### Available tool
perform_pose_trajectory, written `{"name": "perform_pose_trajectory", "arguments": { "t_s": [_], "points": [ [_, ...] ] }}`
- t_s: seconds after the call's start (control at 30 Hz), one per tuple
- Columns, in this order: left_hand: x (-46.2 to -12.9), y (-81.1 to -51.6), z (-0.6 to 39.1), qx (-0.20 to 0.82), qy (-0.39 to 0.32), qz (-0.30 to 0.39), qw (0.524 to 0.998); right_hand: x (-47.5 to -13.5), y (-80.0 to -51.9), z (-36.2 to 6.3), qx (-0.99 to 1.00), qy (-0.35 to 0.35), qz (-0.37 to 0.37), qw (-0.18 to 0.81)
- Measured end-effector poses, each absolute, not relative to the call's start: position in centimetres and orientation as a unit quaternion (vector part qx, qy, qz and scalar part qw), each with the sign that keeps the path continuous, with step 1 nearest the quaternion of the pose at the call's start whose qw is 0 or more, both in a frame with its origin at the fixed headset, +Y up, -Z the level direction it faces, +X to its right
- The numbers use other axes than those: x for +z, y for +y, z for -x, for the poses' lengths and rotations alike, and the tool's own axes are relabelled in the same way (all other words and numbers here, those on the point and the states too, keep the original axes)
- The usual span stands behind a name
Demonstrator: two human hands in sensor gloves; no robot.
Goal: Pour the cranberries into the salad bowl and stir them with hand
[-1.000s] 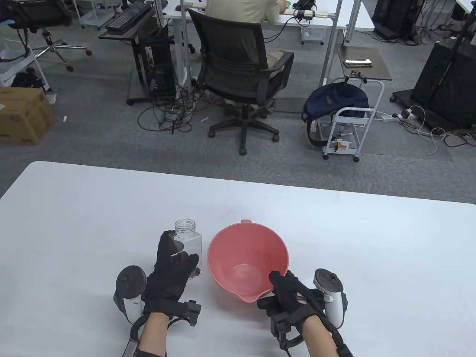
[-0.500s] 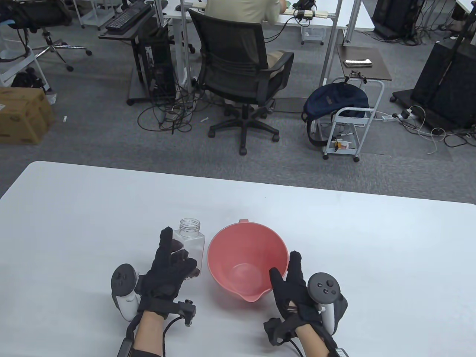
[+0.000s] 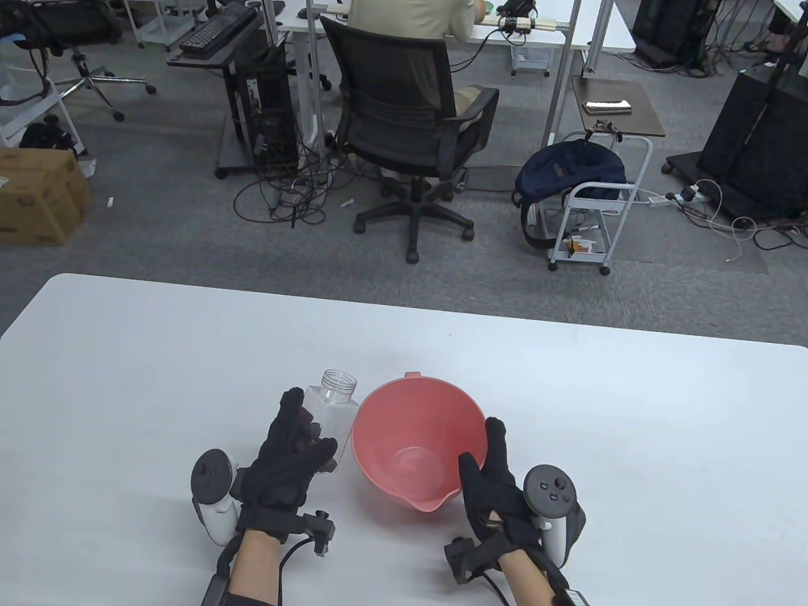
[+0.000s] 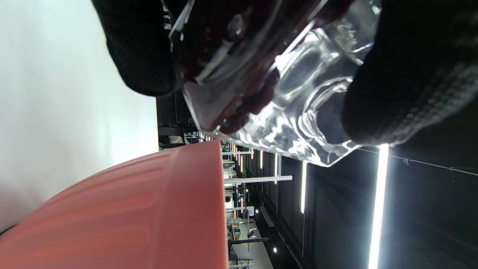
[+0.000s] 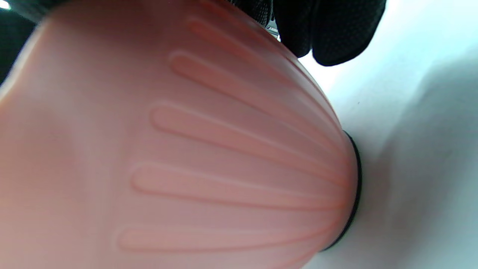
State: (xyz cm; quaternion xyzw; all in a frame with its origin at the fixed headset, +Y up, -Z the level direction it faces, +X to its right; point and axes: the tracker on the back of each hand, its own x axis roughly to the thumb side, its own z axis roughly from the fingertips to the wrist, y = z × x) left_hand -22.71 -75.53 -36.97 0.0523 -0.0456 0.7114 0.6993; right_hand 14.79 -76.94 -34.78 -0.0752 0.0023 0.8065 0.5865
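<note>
My left hand (image 3: 309, 424) grips a clear square jar (image 3: 333, 404) with no lid, lifted and tipped right toward the pink salad bowl (image 3: 379, 404). Dark cranberries (image 4: 239, 108) lie low inside the jar (image 4: 298, 112), close above the bowl's rim (image 4: 209, 179). The bowl stands on the white table (image 3: 631, 410) and holds nothing that shows. My right hand (image 3: 481, 445) lies against the bowl's right side with straight fingers and the thumb by the rim. In the right wrist view the fingertips (image 5: 336, 33) reach over the ribbed wall (image 5: 186, 149).
The table's far edge runs across the middle of the table view. Beyond it on the floor are a person in an office chair (image 3: 404, 120), a white cart (image 3: 593, 208) with a dark bag, cables and desks.
The left hand has raised the jar and tipped its mouth right, toward the bowl. The right hand left the bowl's near rim, opened, and came to lie on its right side.
</note>
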Motion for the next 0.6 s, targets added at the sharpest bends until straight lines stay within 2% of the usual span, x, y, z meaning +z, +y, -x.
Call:
{"name": "perform_pose_trajectory", "arguments": {
  "t_s": [0.6],
  "points": [
    [-36.43,-74.53,22.27,0.664,-0.046,-0.065,0.744,-34.62,-77.03,-14.76,0.801,0.004,0.082,0.593]
  ]
}}
